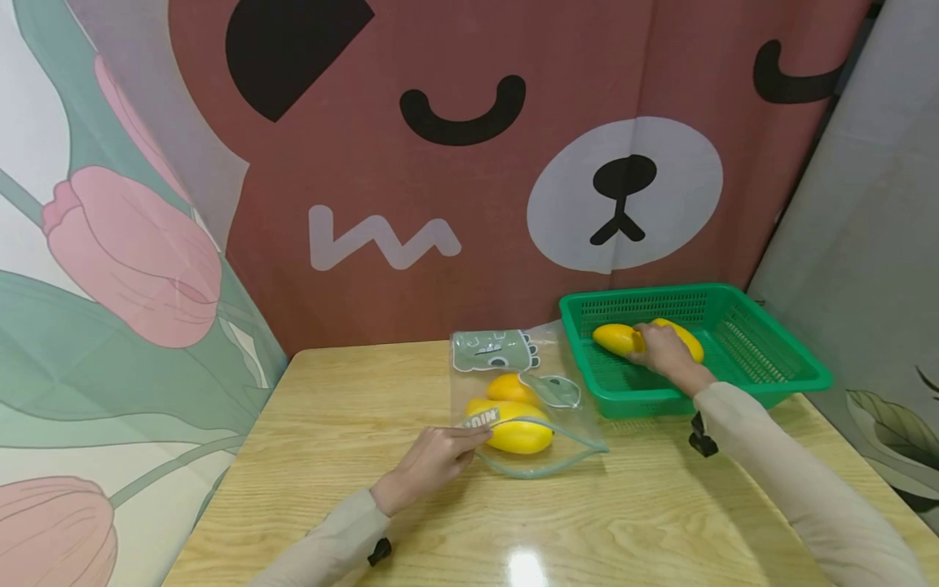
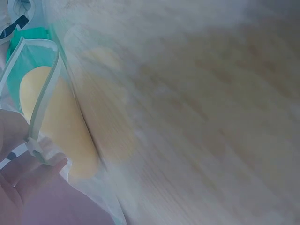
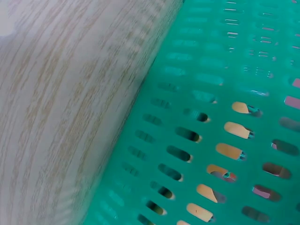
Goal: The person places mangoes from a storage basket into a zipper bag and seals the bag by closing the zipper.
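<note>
Right wrist: tabletop (image 3: 61,108), basket wall (image 3: 204,150) before fruit (image 3: 228,151)

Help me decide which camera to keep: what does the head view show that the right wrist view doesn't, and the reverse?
Only head: the left grip pinching the open bag, the bagged fruit and the bear backdrop.
Only right wrist: a close-up of the basket wall, with yellow fruit showing through its slots. Pinkish patches there may be the right grip; I can't tell.
Both: the table, the basket and fruit inside it.
</note>
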Demonstrator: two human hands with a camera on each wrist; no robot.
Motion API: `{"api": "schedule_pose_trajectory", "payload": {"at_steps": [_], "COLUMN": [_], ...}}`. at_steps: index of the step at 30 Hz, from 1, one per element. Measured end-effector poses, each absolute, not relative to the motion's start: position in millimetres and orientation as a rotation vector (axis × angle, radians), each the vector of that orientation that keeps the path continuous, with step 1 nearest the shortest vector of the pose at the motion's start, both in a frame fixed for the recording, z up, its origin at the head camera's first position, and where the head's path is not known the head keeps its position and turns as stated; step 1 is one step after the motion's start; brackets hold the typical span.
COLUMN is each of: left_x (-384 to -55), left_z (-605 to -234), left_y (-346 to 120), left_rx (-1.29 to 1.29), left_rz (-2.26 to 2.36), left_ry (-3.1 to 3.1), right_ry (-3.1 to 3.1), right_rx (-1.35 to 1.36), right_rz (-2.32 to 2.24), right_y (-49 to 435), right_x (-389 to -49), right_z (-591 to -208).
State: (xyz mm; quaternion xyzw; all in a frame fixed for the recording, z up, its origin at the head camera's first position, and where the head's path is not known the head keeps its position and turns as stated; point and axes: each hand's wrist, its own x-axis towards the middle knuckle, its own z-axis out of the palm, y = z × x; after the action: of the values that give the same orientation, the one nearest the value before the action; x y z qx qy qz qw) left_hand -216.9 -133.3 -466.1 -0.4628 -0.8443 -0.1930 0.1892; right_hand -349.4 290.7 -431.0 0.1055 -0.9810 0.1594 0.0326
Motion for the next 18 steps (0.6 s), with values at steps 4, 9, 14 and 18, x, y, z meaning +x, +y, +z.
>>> {"api": "schedule_pose_trajectory", "payload": {"at_steps": [4, 9, 14, 18], "left_x": [-216.7, -216.6, -216.5, -216.3], "left_z": [-466.4, -466.0, -465.6, -465.3], "left_y": [-133.8, -133.8, -134.0, -134.3], "left_rx": [-1.299, -1.302, -1.303, -1.304], "left_rz": [-0.537, -0.544, -0.547, -0.552], "left_ry": [-2.378, -2.379, -2.377, -2.378], "right_ry": [-3.04, -3.048, -3.056, -3.057], "right_rx": [0.339, 0.361, 0.377, 0.38], "right_rz": [0.476, 0.428, 0.4, 0.428], "right_y": [291.3, 291.2, 290.8, 290.7], "right_x": [-350.3, -349.7, -347.9, -346.8], "right_z": [-432.1, -433.2, -432.8, -431.9]}}
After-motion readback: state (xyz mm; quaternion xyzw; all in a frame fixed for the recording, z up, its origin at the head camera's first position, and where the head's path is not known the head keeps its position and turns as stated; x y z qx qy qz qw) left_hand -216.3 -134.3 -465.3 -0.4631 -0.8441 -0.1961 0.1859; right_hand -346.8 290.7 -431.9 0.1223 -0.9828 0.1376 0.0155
